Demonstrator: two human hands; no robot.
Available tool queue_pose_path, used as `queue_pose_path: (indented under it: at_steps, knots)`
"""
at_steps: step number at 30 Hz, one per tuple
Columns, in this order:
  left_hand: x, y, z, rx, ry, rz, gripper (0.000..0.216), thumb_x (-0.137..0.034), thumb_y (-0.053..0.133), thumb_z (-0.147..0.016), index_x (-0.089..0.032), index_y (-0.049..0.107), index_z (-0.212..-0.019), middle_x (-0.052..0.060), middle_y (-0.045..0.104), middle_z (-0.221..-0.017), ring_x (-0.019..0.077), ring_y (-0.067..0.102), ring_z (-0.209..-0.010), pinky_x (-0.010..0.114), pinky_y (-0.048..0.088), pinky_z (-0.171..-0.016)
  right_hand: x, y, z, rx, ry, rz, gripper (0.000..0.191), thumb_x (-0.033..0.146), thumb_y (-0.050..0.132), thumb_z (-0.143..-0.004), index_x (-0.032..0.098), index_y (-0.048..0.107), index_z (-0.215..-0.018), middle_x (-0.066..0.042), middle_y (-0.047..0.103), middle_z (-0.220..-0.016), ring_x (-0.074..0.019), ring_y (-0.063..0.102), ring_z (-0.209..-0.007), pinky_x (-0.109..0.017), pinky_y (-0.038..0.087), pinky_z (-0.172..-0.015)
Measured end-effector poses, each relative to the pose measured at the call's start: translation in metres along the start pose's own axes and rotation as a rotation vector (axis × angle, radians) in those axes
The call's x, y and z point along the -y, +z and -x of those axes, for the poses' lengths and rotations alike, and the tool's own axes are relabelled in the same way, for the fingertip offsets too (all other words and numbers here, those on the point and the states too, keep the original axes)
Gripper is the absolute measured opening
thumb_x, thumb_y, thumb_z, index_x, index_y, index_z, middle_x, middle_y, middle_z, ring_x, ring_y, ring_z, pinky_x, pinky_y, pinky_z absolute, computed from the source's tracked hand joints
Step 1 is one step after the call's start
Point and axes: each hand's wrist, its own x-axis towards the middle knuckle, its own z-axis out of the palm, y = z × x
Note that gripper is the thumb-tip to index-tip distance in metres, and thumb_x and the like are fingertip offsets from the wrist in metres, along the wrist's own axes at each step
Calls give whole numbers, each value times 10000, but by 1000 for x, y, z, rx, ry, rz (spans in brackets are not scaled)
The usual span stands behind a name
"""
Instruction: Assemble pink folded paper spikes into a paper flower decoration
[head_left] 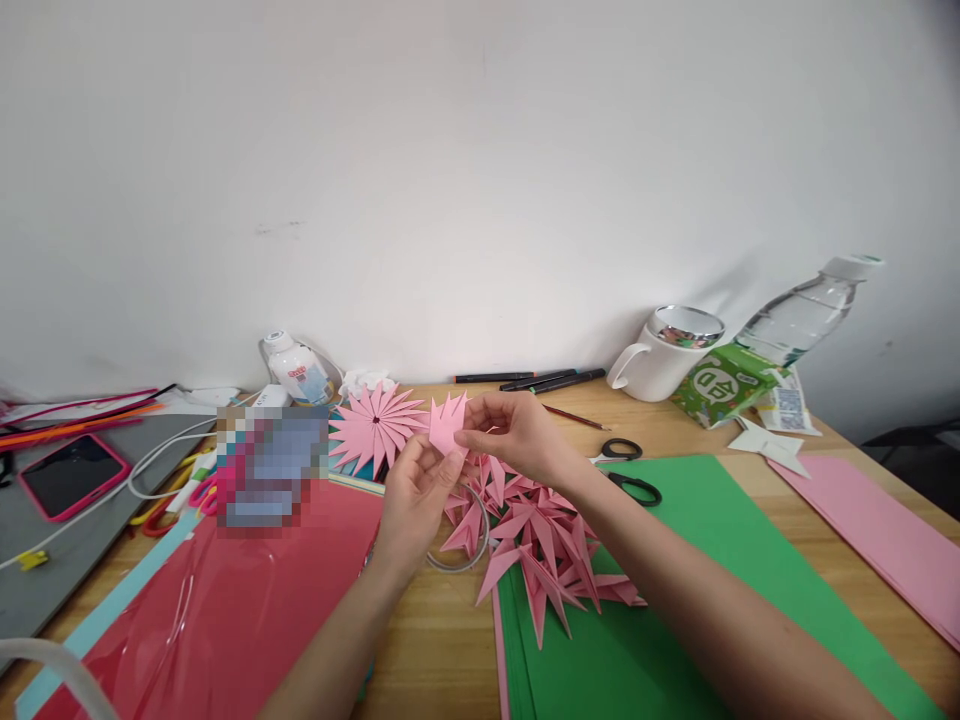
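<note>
Both hands grip one small folded pink paper piece (448, 425) with several pointed tips along its top. My left hand (421, 490) pinches its lower edge between thumb and fingers. From the right, my right hand (504, 432) closes on its side, its thumb across the paper. Just left of the hands lies a round pink paper star (377, 425) with many points and a small hole at its centre. Below and to the right of the hands spreads a heap of folded pink paper pieces (536, 530), partly on green paper (712, 560). A roll of tape or ring (459, 567) is partly hidden beneath my left hand.
Red sheets (262, 590) cover the left. Black-handled scissors (636, 488), a pencil (574, 416) and black markers (551, 380) lie behind. A white mug (660, 350), green box (724, 385) and leaning water bottle (802, 310) stand back right; pink strips (870, 540) lie right, a phone (73, 477) left.
</note>
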Motion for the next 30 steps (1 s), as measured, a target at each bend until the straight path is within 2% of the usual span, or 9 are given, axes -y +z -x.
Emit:
queue_pose_path:
  at_steps: [5, 8, 10, 13, 16, 19, 24, 27, 30]
  knots:
    - [7, -8, -4, -35, -19, 18, 217, -297, 687, -689, -136, 569, -776, 4, 626, -673, 138, 624, -625, 263, 504, -608, -2, 2, -1, 31, 5, -11, 191, 261, 711, -631, 136, 574, -677, 17, 568, -625, -84, 520, -563, -227, 431, -558]
    - [7, -10, -6, -152, 21, 73, 207, -278, 705, -663, -127, 588, -742, 5, 625, -647, 127, 606, -603, 257, 492, -611, -7, -1, -3, 36, 44, -11, 205, 332, 634, -714, 136, 585, -754, -4, 590, -675, -101, 557, -599, -251, 463, -595]
    - [5, -10, -7, -225, 85, 98, 196, -273, 703, -665, -127, 604, -751, 8, 630, -648, 117, 591, -601, 251, 481, -621, -10, -2, -3, 59, 61, 208, 131, 267, 564, -768, 140, 595, -765, -8, 603, -667, -105, 562, -600, -245, 452, -595]
    - [1, -9, -7, -238, 166, 144, 180, -268, 702, -669, -136, 607, -746, 7, 627, -651, 109, 568, -596, 245, 463, -620, -14, 0, 2, 174, 103, 675, 40, 166, 595, -724, 152, 624, -748, -19, 639, -652, -115, 557, -577, -227, 391, -542]
    - [-1, -9, -5, -187, 218, 160, 166, -271, 683, -699, -148, 605, -777, 8, 622, -671, 110, 558, -602, 245, 454, -603, -19, 7, 7, 270, 145, 826, 48, 179, 668, -664, 151, 634, -683, -44, 653, -624, -141, 551, -548, -238, 337, -499]
    - [0, -9, -3, -209, 270, 17, 170, -288, 647, -738, -149, 602, -825, 24, 631, -702, 125, 573, -635, 252, 463, -617, -22, 12, 8, 278, 140, 832, 53, 191, 668, -668, 149, 636, -678, -59, 661, -637, -161, 557, -566, -250, 324, -500]
    - [-1, -10, 0, -390, 309, -346, 168, -319, 593, -779, -159, 568, -824, 41, 669, -726, 151, 625, -686, 272, 484, -669, -11, 6, 7, 312, 123, 707, 62, 190, 632, -711, 164, 638, -766, -14, 665, -681, -122, 564, -586, -218, 363, -511]
    - [-1, -14, -3, -425, 270, -369, 184, -339, 578, -787, -165, 541, -835, 39, 674, -750, 154, 641, -670, 263, 493, -628, 3, -1, 8, 340, 29, 484, 96, 246, 633, -736, 162, 639, -783, -2, 655, -716, -114, 567, -640, -216, 400, -568]
    - [0, -15, -6, -380, 219, -232, 203, -345, 606, -764, -169, 526, -826, 18, 652, -767, 122, 623, -587, 229, 492, -554, 13, -5, 10, 271, -121, 344, 85, 246, 632, -747, 169, 637, -782, 0, 652, -772, -119, 571, -728, -236, 416, -672]
